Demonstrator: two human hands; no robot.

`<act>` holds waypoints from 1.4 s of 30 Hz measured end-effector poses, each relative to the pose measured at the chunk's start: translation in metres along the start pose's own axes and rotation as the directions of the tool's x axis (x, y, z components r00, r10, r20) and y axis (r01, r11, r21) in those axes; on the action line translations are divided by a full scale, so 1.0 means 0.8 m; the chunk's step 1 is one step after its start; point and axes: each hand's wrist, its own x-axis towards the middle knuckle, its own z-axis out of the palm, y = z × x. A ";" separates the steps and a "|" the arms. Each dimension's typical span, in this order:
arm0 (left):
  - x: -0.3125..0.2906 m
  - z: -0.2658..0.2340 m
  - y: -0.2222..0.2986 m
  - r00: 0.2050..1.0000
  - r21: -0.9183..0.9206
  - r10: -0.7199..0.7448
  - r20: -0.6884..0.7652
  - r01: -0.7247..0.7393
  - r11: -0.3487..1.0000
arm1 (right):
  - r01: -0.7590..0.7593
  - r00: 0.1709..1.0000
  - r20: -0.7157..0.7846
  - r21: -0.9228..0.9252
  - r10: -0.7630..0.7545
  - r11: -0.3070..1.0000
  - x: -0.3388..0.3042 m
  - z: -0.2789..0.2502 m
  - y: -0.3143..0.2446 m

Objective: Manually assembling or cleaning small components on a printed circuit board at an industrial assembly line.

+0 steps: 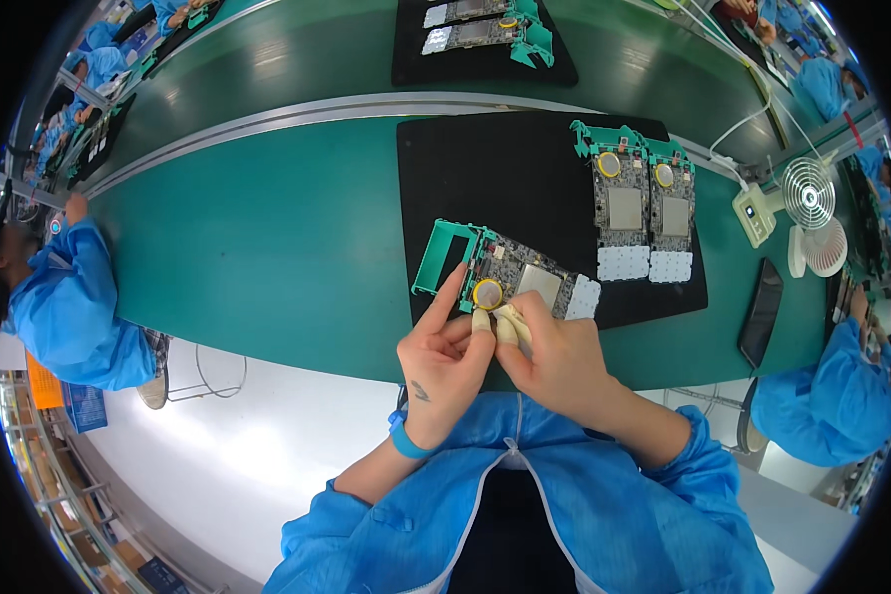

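Note:
A circuit board [510, 259] lies tilted on the black mat, with a green plastic frame [431, 259] at its left end. On it are a round yellow-rimmed coin cell [487, 293], a silver metal shield and a white perforated piece at its right end. My left hand [444, 361] grips the board's near edge by the coin cell, index finger stretched along the frame and thumb in a pale finger cot. My right hand [562, 358], also in finger cots, is closed in a pinch beside the left thumb at that edge. Its fingers hide whatever they may hold.
Two similar boards [624, 210] with green frames lie on the black mat [495, 163] at right. Beyond them stand a small white fan [810, 193] and a dark phone [761, 315]. More boards [475, 35] lie across the metal rail. Co-workers in blue sit at left and right.

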 end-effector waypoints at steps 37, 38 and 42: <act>0.005 0.010 0.007 0.997 -0.021 -0.041 0.061 0.042 0.999 | 0.376 0.893 -0.166 -0.237 -0.419 0.896 -0.002 -0.030 0.033; 0.005 0.010 0.009 0.995 -0.004 -0.051 0.084 0.052 0.999 | 0.375 0.890 -0.178 -0.237 -0.420 0.896 -0.004 -0.030 0.037; 0.009 0.015 0.014 0.991 -0.026 -0.068 0.119 0.072 0.997 | 0.420 0.879 -0.140 -0.225 -0.456 0.879 -0.007 -0.037 0.042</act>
